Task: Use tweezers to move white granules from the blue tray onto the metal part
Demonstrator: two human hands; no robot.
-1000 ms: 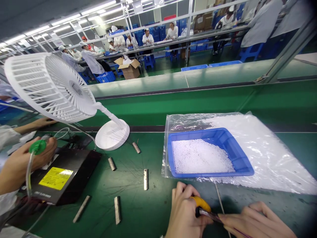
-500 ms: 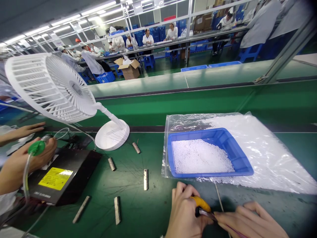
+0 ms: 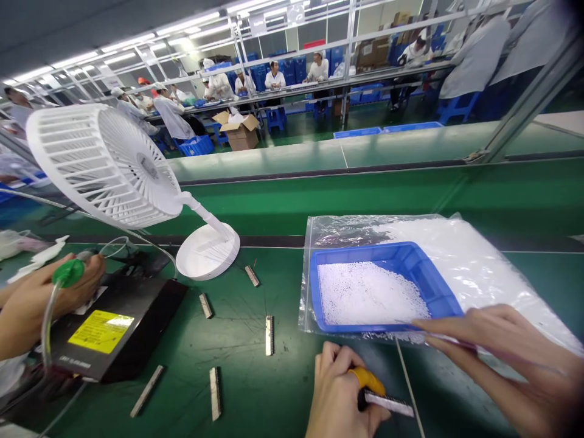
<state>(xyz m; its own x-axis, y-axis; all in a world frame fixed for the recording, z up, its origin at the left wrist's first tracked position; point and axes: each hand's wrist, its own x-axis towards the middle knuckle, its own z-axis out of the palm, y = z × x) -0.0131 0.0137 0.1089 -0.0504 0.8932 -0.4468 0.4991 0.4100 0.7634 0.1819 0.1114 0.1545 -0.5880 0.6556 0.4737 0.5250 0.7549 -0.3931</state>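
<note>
My left hand (image 3: 340,389), near the bottom middle, is closed around a yellow-handled tool (image 3: 368,381). A short whitish strip (image 3: 390,404) sticks out to the right from the tool's black end. My right hand (image 3: 497,347), partly blurred, pinches a slender pointed tool (image 3: 456,340) whose tip is over the front rim of a blue tray (image 3: 365,328). Small white beads (image 3: 365,292) lie heaped in the tray's left and middle part. Under and behind the tray is a clear zip bag (image 3: 483,261) full of white material.
Several loose strips (image 3: 269,336) lie on the green bench (image 3: 255,395). A white fan (image 3: 207,249) stands at the left back. Beside it, a co-worker's hand (image 3: 41,298) holds a green-capped tool with a tube over a black device (image 3: 123,328). A metal post (image 3: 524,91) rises at right.
My right hand has moved up and right, from beside the strip to the tray's front rim. My left hand stays nearly in place. The co-worker's other hand has left the view.
</note>
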